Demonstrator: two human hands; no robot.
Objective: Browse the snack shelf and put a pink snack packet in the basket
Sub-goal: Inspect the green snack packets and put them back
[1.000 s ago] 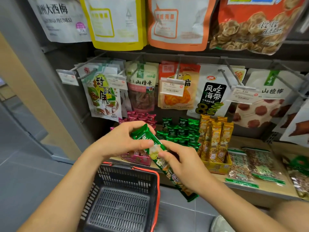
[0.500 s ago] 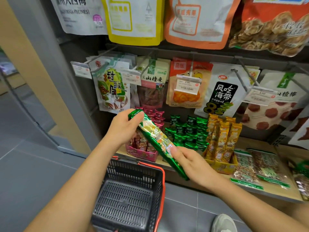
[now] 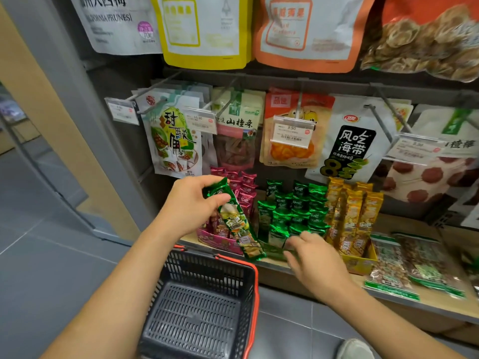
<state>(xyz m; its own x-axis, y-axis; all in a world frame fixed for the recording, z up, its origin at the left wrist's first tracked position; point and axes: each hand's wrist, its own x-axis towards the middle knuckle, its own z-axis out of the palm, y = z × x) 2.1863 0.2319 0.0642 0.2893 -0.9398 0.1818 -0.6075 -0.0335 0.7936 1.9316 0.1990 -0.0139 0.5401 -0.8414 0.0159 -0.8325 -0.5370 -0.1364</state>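
Note:
My left hand (image 3: pixel 191 203) grips the top of a long green snack packet (image 3: pixel 234 221), which hangs down in front of the pink display box (image 3: pixel 217 240). Pink snack packets (image 3: pixel 245 190) stand upright in that box at the left end of the shelf. My right hand (image 3: pixel 308 257) hovers with relaxed fingers just below the box of green packets (image 3: pixel 295 211) and holds nothing. The dark basket (image 3: pixel 199 314) with a red rim hangs below the shelf under my left forearm, and nothing lies in it.
Yellow snack packets (image 3: pixel 350 218) fill a box to the right of the green ones. Flat bags of nuts (image 3: pixel 404 263) lie on the wooden shelf (image 3: pixel 414 299) further right. Hanging pouches (image 3: pixel 293 130) on pegs with price tags fill the wall above. Grey floor lies to the left.
My right hand has let go of the green packet and dropped toward the shelf edge. My left hand alone now holds the packet, closer to the pink box.

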